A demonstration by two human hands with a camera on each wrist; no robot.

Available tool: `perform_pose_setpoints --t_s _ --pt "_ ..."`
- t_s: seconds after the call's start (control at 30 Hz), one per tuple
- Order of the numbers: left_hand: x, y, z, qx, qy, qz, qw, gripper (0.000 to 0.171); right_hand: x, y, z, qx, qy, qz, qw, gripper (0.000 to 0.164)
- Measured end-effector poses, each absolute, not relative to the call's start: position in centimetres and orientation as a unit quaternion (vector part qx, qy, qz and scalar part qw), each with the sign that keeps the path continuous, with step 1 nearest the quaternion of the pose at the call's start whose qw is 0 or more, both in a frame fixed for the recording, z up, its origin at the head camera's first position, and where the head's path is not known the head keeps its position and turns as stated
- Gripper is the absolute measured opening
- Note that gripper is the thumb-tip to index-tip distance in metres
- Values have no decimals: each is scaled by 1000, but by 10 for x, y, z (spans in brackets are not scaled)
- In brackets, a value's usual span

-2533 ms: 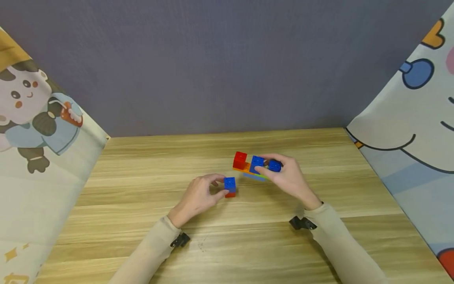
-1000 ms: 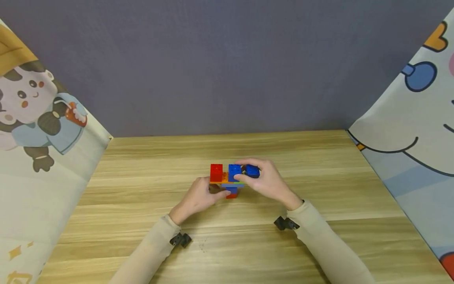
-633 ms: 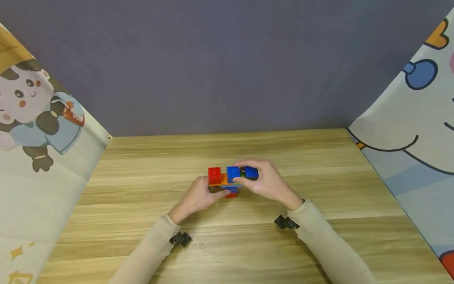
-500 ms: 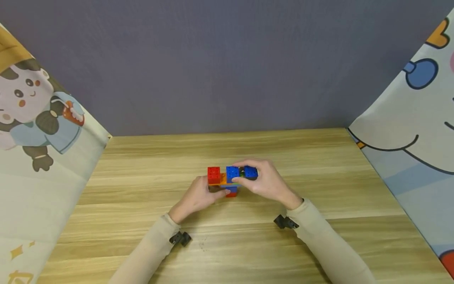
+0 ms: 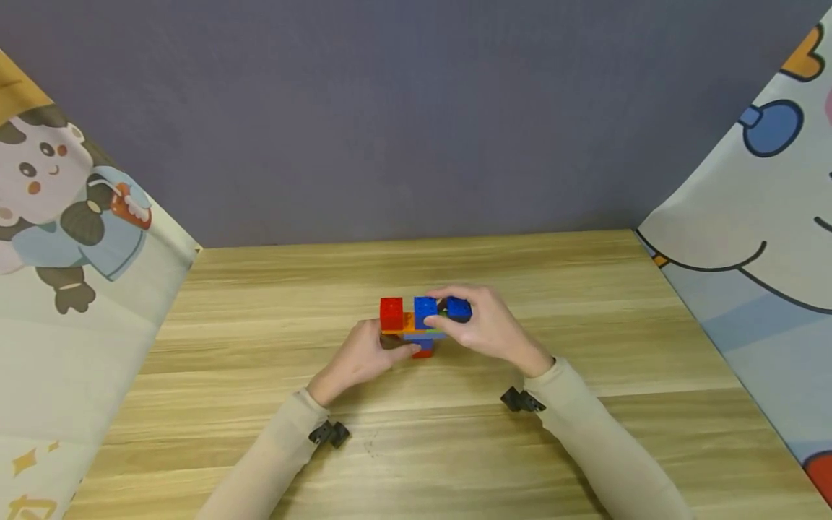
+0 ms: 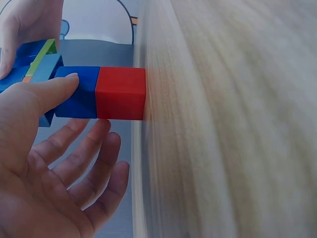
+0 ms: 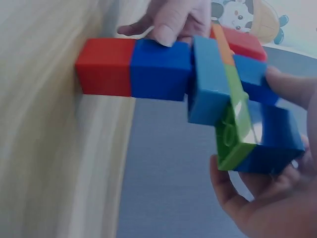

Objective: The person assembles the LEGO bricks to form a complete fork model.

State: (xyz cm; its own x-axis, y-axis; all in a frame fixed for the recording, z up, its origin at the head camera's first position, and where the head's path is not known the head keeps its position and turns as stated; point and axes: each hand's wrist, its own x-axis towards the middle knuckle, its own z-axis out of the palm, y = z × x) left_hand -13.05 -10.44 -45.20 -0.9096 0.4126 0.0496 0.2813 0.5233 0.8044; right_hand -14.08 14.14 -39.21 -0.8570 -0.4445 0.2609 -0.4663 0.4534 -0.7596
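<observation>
A red toy brick [image 7: 105,69] stands on the table with a blue brick [image 7: 158,74] on top. My left hand [image 5: 364,355] holds this short column, thumb against the blue brick. Over it sits a light blue brick [image 7: 210,82], bearing an orange plate [image 7: 221,42] and a green plate [image 7: 243,116] side by side. A second red brick [image 5: 391,314] tops the left end, a blue brick [image 5: 425,308] the middle, another blue brick [image 5: 458,309] the right end. My right hand [image 5: 495,328] pinches the middle blue brick between thumb and fingers.
The wood-grain table [image 5: 260,289] ends at a dark grey back wall [image 5: 416,123]. Cartoon-printed panels flank it left [image 5: 97,238] and right [image 5: 747,231]. Small black wrist cameras hang at my left cuff [image 5: 329,434] and right cuff [image 5: 523,399].
My right hand has brought the upper brick assembly leftward onto the blue-and-red column. It then shifted only slightly. My left hand has stayed nearly in place at the column.
</observation>
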Motion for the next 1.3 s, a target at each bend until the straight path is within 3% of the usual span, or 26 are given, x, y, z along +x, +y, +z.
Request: perform_pose_setpoints --t_s 0.23,0.77,1.0,1.3 --pt "-133 -107 -454 197 868 450 78 35 -142 141 -398 293 -843 449 34 39" --pt "-144 -109 -454 203 822 524 94 41 -150 139 -395 287 -847 447 16 38" --pt "-151 -109 -458 189 777 596 73 62 -153 137 -394 287 -845 451 5 39" --pt "-152 -108 -457 164 800 573 61 72 -158 138 -395 295 -844 447 15 39"
